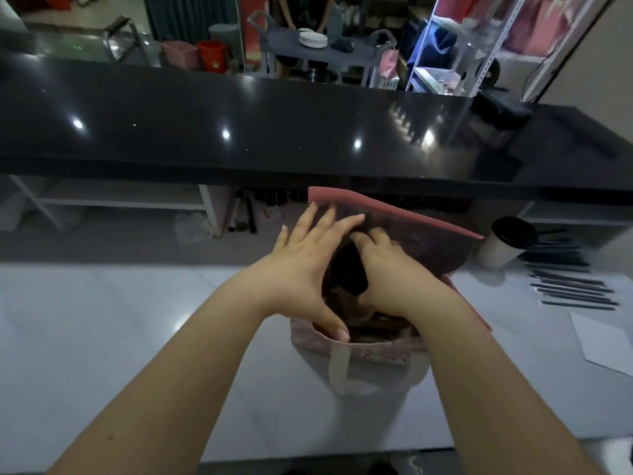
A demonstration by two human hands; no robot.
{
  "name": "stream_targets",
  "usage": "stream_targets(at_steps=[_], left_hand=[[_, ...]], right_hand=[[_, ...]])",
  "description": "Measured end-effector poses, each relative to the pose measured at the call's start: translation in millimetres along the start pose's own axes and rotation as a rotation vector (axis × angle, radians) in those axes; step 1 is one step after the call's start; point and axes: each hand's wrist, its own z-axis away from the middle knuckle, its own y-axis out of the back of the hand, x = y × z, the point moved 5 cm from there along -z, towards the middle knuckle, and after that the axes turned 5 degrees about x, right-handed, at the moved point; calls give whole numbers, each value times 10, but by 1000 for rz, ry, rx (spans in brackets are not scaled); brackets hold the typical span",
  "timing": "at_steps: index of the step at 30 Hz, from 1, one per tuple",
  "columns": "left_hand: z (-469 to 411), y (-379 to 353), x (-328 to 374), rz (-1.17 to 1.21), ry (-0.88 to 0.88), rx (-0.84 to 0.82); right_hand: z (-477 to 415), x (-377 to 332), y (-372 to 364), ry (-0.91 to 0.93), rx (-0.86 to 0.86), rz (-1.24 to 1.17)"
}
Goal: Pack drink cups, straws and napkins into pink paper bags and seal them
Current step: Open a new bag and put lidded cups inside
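- Head view: pink paper bag [363, 351] stands open on the white table [137, 337].
- Left hand [301, 269] spread open, holding its mouth; right hand [383, 269] reaches inside, grip hidden.
- Thin paper likely creases; hold by the rim.

Dim, softly blurred wide-angle view — overhead lights glare on the black counter [308, 125], edges perhaps bowed.

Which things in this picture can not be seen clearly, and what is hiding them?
- Contents of the pink bag: head view, covered by both hands; only a dark shape shows in the opening.
- Right hand fingers: inside the bag and blurred, so its grip cannot be told.
- Left hand: spread over the bag's mouth, hiding the near rim.
- White cup: partly behind the bag's edge.
- White paper: cut off by the right edge.
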Motion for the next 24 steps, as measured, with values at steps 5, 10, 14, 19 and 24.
stream_targets(at_steps=[5, 10, 14, 19, 24], left_hand=[[48, -15, -7, -18, 15, 5], [49, -14, -20, -41, 29, 24], [55, -31, -40, -53, 34, 50], [64, -48, -84, -52, 49, 75], [30, -79, -126, -71, 76, 88]], right_hand=[[-252, -2, -291, -23, -31, -98], [-226, 29, -471, -33, -51, -104], [-147, 2, -572, 2, -66, -16], [-109, -31, -739, 69, -151, 135], [-72, -28, -969, 105, -221, 271]])
